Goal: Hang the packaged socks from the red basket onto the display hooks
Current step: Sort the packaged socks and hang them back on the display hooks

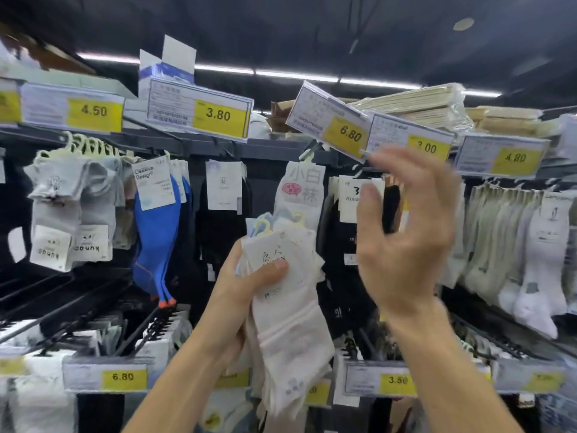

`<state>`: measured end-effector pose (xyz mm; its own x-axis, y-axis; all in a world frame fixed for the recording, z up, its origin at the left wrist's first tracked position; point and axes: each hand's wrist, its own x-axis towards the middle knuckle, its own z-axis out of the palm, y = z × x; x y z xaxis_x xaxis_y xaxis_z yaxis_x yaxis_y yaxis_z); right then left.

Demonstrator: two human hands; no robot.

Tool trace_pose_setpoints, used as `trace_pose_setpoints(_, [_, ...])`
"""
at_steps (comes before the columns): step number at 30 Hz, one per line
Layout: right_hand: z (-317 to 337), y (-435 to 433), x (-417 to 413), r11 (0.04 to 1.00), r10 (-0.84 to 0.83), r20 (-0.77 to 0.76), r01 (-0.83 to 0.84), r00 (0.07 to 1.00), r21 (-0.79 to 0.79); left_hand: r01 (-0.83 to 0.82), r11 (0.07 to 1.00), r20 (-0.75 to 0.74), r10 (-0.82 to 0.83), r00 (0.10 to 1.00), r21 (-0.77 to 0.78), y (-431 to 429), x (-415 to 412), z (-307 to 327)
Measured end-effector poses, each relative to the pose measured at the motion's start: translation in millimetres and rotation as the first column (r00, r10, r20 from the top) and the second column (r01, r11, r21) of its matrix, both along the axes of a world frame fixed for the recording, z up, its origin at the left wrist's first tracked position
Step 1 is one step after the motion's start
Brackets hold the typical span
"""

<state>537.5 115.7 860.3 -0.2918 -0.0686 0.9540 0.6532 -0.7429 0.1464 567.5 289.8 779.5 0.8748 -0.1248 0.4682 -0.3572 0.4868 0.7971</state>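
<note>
The packaged socks (287, 323) are a bundle of white pairs with paper cards and pastel plastic hangers on top, held upright in the left hand (237, 285). Just behind, one white pack (304, 189) hangs from a display hook (312, 153) on the top rail (199, 145).

The bundle of packaged socks (287, 307) sat in the left hand (246, 285) before the display rack (193, 145), and the right hand (406, 239) hung just beside it at two o'clock (apart from the bundle, in front of hanging packs (346, 198)). At twelve o'clock from the bundle a single sock pack (301, 189) hung on a hook (307, 156) behind it, beneath an upper price tag (331, 120); a left sock row (71, 198) lay at ten o'clock and a right sock row (515, 245) at three. A lower price tag (121, 376) sat at eight o'clock, below the left sock row.
</note>
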Motion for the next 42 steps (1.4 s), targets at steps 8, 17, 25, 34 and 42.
trace_pose_setpoints(8, [127, 3, -19, 0.871, -0.462, -0.491, 0.273, 0.739, -0.408, 0.012, 1.000, 0.012, -0.012, 1.000, 0.013, 8, 14, 5])
trace_pose_setpoints(17, [137, -5, 3, 0.845, -0.393, -0.532, 0.068, 0.750, -0.530, 0.058, 0.998, 0.027, -0.058, 0.998, 0.004, 9, 22, 12])
trace_pose_setpoints(25, [143, -10, 7, 0.801, -0.389, -0.606, -0.070, 0.694, -0.594, 0.089, 0.996, 0.019, -0.089, 0.996, -0.005, 2, 21, 11])
trace_pose_setpoints(34, [150, -7, 5, 0.748, -0.463, -0.601, -0.078, 0.651, -0.660, 0.069, 0.998, 0.003, -0.069, 0.998, -0.015, 5, 18, 10])
trace_pose_setpoints(42, [144, -7, 0, 0.716, -0.526, -0.544, -0.004, 0.654, -0.698, 0.080, 0.996, -0.017, -0.081, 0.997, -0.030, 2, 11, 6])
